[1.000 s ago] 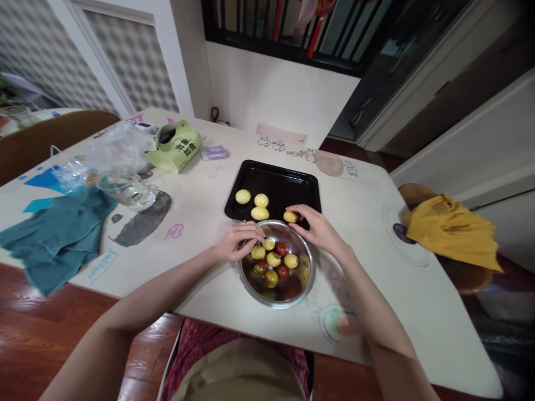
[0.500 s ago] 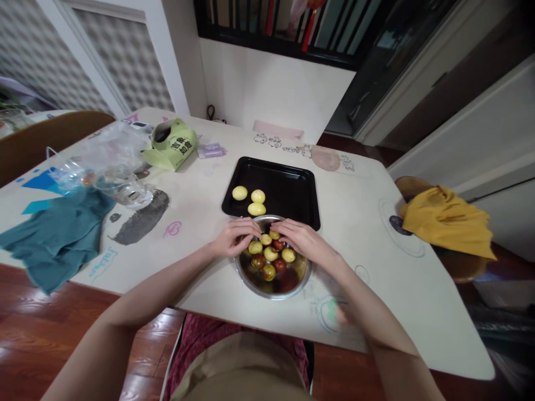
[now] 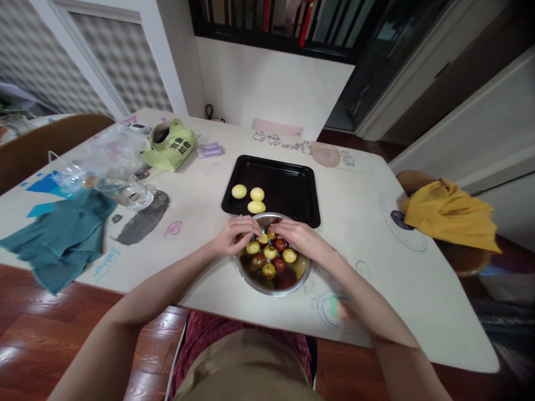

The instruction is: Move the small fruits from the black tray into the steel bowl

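A shiny metal bowl [image 3: 273,288] stands at the table's near side, holding several yellow and red-brown fruits that look like fresh jujubes. My left hand [image 3: 238,235] reaches over the bowl's left rim, its fingers bent around a yellow fruit [image 3: 263,239]. From the right, my right hand [image 3: 297,235] curls over the far side of the bowl, with its fingertips at another yellow-brown fruit [image 3: 271,234]. The fingers partly hide how firmly each fruit is held. Just behind the bowl is a black baking tray [image 3: 288,184] bearing three yellow fruits [image 3: 256,206] at its left.
To the left lie a teal cloth [image 3: 62,236], a tipped clear glass pitcher [image 3: 123,189], a clear plastic bag [image 3: 112,145] and a green paper box [image 3: 175,147]. Small purple packets [image 3: 210,150] lie beside the box. A yellow cloth [image 3: 451,214] drapes a chair at right.
The fruits in the bowl have shifted slightly under my fingers. Both hands stay at the bowl's far side, and the three fruits on the tray keep their places.
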A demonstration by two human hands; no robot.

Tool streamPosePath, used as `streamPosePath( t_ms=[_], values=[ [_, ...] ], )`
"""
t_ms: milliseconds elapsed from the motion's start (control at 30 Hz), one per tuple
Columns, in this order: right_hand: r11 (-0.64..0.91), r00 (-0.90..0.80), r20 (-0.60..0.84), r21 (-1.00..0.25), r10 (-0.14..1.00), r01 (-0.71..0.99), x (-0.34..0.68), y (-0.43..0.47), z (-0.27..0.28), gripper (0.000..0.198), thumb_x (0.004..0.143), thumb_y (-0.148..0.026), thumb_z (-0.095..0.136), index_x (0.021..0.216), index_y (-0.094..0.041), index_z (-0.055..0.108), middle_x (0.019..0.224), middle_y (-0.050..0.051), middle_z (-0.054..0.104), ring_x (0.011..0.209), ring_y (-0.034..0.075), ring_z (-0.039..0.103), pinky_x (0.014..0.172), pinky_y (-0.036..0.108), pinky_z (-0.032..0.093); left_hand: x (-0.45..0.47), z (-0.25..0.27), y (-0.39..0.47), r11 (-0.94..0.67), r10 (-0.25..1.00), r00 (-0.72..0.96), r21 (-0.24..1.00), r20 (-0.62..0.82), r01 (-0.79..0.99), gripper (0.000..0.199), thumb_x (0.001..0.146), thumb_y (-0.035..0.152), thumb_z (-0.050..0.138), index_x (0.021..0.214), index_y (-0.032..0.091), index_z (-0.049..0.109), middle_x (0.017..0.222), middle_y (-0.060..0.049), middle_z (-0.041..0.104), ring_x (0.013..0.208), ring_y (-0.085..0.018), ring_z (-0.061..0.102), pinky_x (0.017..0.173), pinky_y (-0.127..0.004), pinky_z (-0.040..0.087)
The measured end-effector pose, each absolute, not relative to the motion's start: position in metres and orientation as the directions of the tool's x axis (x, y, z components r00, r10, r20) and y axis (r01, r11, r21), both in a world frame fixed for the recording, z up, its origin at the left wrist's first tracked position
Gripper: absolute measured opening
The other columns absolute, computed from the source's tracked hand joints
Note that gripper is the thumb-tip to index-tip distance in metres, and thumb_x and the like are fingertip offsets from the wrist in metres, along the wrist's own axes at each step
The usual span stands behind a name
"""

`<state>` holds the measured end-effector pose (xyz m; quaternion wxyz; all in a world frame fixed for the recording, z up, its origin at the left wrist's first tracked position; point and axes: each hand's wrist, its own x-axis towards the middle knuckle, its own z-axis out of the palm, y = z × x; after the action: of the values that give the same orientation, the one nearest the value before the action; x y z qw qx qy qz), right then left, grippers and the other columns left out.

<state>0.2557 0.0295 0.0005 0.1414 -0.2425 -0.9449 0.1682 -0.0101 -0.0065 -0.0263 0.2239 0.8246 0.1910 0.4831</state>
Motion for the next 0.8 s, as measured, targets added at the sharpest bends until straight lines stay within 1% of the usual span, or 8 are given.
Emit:
streamPosePath(
  t_ms=[100, 233, 333, 433, 500, 633, 800],
  values=[
    [0.835, -0.849, 0.186, -0.372, 0.494, 0.404, 0.254, 0.029, 0.003, 0.028, 0.105, -0.012, 0.052, 0.118, -0.021, 0.076, 0.121, 0.009, 0.078, 0.118, 0.025, 0.072, 0.104, 0.042, 0.061, -0.01, -0.027, -0.006, -0.827, 0.53, 0.464, 0.552, 0.71, 0.101, 0.027, 0.106, 0.02, 0.049, 0.107, 0.015, 0.075, 0.095, -0.013, 0.079, 0.095, -0.024, 0.074, 0.087, -0.039, 0.06],
    [0.857, -0.858, 0.215, -0.348, 0.467, 0.379, 0.257, 0.032, 0.01, 0.03, 0.105, -0.013, 0.053, 0.121, -0.022, 0.076, 0.124, 0.009, 0.078, 0.117, 0.026, 0.073, 0.105, 0.044, 0.061, -0.01, -0.028, -0.006, -0.833, 0.525, 0.459, 0.545, 0.717, 0.102, 0.028, 0.106, 0.022, 0.049, 0.109, 0.015, 0.075, 0.095, -0.013, 0.079, 0.095, -0.024, 0.074, 0.087, -0.04, 0.06],
    [0.86, -0.835, 0.276, -0.344, 0.476, 0.377, 0.262, 0.035, 0.022, 0.03, 0.105, -0.015, 0.053, 0.125, -0.022, 0.075, 0.124, 0.01, 0.078, 0.114, 0.027, 0.074, 0.103, 0.046, 0.062, -0.01, -0.028, -0.006, -0.836, 0.524, 0.439, 0.54, 0.73, 0.099, 0.027, 0.106, 0.022, 0.049, 0.109, 0.015, 0.075, 0.095, -0.013, 0.079, 0.095, -0.024, 0.074, 0.087, -0.039, 0.06],
    [0.853, -0.794, 0.353, -0.369, 0.495, 0.369, 0.265, 0.036, 0.037, 0.029, 0.108, -0.022, 0.052, 0.126, -0.021, 0.075, 0.118, 0.011, 0.079, 0.107, 0.026, 0.074, 0.097, 0.046, 0.064, -0.008, -0.028, -0.006, -0.838, 0.524, 0.416, 0.539, 0.743, 0.092, 0.028, 0.107, 0.022, 0.049, 0.108, 0.015, 0.075, 0.094, -0.013, 0.079, 0.094, -0.023, 0.073, 0.086, -0.038, 0.06],
    [0.851, -0.777, 0.384, -0.386, 0.498, 0.355, 0.265, 0.039, 0.045, 0.029, 0.109, -0.025, 0.051, 0.126, -0.021, 0.075, 0.116, 0.011, 0.079, 0.105, 0.026, 0.074, 0.095, 0.045, 0.064, -0.008, -0.028, -0.005, -0.838, 0.525, 0.396, 0.538, 0.753, 0.088, 0.028, 0.107, 0.022, 0.048, 0.107, 0.015, 0.075, 0.093, -0.013, 0.079, 0.093, -0.023, 0.073, 0.085, -0.037, 0.06],
    [0.837, -0.763, 0.38, -0.399, 0.523, 0.375, 0.257, 0.059, 0.049, 0.032, 0.109, -0.026, 0.051, 0.13, -0.025, 0.074, 0.124, 0.011, 0.077, 0.115, 0.028, 0.071, 0.101, 0.05, 0.061, -0.007, -0.029, -0.006, -0.821, 0.551, 0.38, 0.563, 0.743, 0.09, 0.031, 0.108, 0.023, 0.046, 0.105, 0.015, 0.076, 0.093, -0.012, 0.079, 0.093, -0.023, 0.073, 0.085, -0.037, 0.059],
    [0.822, -0.792, 0.289, -0.388, 0.537, 0.416, 0.231, 0.106, 0.029, 0.039, 0.104, -0.022, 0.057, 0.141, -0.029, 0.067, 0.143, 0.01, 0.067, 0.132, 0.029, 0.063, 0.114, 0.056, 0.054, -0.007, -0.032, -0.005, -0.803, 0.573, 0.377, 0.59, 0.728, 0.083, 0.031, 0.109, 0.025, 0.046, 0.106, 0.015, 0.075, 0.092, -0.013, 0.078, 0.093, -0.023, 0.072, 0.086, -0.039, 0.058]
  ],
)
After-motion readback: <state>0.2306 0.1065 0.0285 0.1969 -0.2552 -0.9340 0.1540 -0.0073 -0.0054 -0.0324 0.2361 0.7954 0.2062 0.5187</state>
